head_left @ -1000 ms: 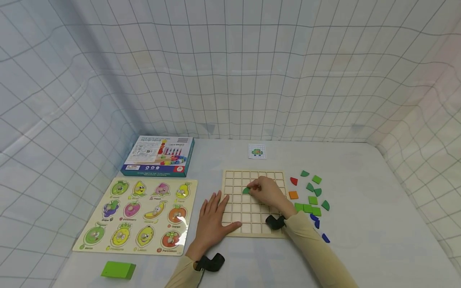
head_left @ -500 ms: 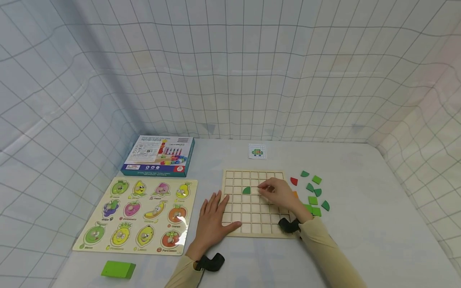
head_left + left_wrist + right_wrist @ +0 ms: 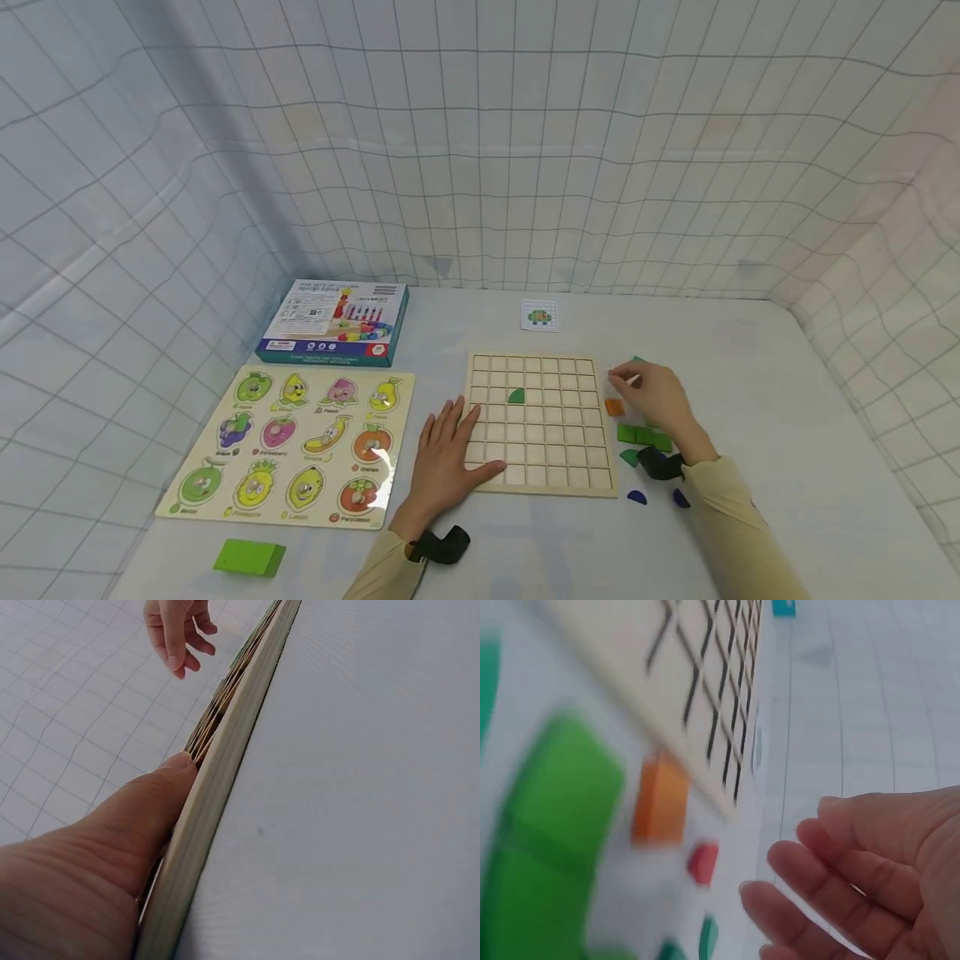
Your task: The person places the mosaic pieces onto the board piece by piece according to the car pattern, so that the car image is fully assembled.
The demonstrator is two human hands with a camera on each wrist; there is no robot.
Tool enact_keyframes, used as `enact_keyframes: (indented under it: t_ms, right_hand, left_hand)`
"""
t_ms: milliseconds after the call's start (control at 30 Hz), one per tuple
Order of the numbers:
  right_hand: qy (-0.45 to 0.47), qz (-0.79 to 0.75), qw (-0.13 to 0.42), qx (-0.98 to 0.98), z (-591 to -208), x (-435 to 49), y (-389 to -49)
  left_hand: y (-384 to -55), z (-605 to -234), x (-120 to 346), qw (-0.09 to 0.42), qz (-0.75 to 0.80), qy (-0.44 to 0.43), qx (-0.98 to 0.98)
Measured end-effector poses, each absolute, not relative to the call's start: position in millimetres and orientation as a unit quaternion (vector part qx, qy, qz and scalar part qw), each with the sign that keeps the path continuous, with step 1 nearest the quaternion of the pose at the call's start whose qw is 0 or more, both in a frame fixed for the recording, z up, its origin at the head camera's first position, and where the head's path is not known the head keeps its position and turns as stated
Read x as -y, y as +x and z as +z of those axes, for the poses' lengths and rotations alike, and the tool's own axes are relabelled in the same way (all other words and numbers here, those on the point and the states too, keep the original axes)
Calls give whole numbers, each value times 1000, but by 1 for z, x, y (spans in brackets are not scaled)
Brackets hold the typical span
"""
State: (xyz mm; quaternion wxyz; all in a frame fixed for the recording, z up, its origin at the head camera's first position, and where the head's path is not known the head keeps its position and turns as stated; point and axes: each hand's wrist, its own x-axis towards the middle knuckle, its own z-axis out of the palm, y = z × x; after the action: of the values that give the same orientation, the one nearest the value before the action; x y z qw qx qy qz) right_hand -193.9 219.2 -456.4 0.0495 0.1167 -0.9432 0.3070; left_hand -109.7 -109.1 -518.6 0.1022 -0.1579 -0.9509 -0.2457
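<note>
My left hand (image 3: 444,467) rests with spread, straight fingers on the left edge of a wooden grid board (image 3: 555,475); in the left wrist view its thumb (image 3: 150,799) lies along the rim. One green quarter-circle piece (image 3: 517,396) sits in a cell of the board. Right of the board, my right hand (image 3: 660,402) hovers over loose pieces, fingers loosely bent and nothing between them. Near its fingertips are an orange square (image 3: 614,407) and, in the right wrist view, a red quarter-circle (image 3: 703,862). The hand hides some green pieces in the head view.
Green squares (image 3: 645,437) and blue pieces (image 3: 637,497) lie right of the board. A small pattern card (image 3: 539,316) is behind it. To the left are a fruit puzzle board (image 3: 292,444), a boxed toy set (image 3: 333,323) and a green block (image 3: 250,557).
My right hand has let go of the green quarter-circle in the board and moved right, off the board, to above the loose pieces. The left hand has stayed in place.
</note>
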Motion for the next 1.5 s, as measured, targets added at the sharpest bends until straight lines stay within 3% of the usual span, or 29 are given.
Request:
enact_keyframes:
  t_ms: [267,467,1067,1500]
  right_hand:
    - [42,249,33,967,-448,-273,-208]
    - [12,249,-9,968,-456,-293,-217]
    - [-5,269,-25,963,-467,-299,-223]
    - [-22,342,-90,935,-472,-305,-226]
  left_hand:
    - [-109,-519,109,98,-245,-154,952]
    - [-109,-521,109,98,-243,-153,953]
    - [-109,-516,108,95,-250,-154,951]
    - [-109,-517,108,90,-246,-152,953]
